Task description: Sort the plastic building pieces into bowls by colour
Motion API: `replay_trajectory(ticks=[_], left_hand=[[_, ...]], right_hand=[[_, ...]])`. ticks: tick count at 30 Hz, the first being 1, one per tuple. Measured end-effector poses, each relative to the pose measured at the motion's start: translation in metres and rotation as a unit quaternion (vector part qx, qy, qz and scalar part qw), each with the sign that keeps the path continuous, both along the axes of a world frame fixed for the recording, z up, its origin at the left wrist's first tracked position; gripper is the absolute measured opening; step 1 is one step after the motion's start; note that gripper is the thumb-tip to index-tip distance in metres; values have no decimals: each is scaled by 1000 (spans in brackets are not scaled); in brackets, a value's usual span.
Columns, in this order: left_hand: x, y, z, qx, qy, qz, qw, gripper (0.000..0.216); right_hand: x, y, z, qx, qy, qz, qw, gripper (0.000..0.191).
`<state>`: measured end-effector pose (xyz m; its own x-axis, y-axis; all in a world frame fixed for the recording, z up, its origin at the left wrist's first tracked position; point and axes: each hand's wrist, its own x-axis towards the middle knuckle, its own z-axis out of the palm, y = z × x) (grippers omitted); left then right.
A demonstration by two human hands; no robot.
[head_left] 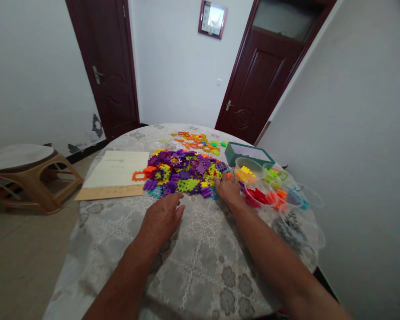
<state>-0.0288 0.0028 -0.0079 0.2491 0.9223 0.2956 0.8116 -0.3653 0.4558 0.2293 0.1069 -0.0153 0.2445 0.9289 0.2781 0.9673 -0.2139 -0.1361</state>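
A heap of plastic toy building pieces (186,172), mostly purple with lime green, yellow and orange ones, lies on the table. Many are flat plates with notched edges. My left hand (162,218) is just in front of the heap, thumb and fingers apart, holding nothing. At the heap's right edge is my right hand (228,189), its thumb and fingers apart around the outermost pieces. Small purple ribbed pieces (206,192) lie close to its thumb. Whether its fingertips touch a piece is too small to tell.
Clear tubs of sorted pieces stand at right: yellow (251,168), red (258,195) and grey (290,229) among them. Behind them sits a green box (250,154). Orange pieces (195,141) are scattered at the back. A cream folder (118,171) lies left; a stool (30,178) stands beyond.
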Motion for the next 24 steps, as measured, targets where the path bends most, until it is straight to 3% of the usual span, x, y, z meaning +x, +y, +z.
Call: replay_trajectory(ticks=[4, 11, 18, 24], left_hand=[[-4, -1, 2, -19, 5, 5, 1000, 33], [2, -2, 4, -48, 23, 1, 999, 38], [16, -2, 3, -40, 84, 4, 996, 56], [23, -5, -2, -31, 115, 1, 993, 66]], right_hand=[[-2, 0, -7, -19, 2, -17, 1000, 64], [3, -15, -11, -34, 11, 40, 999, 65], [-3, -52, -21, -1, 23, 174, 984, 52], [-10, -86, -23, 49, 125, 353, 926, 28]])
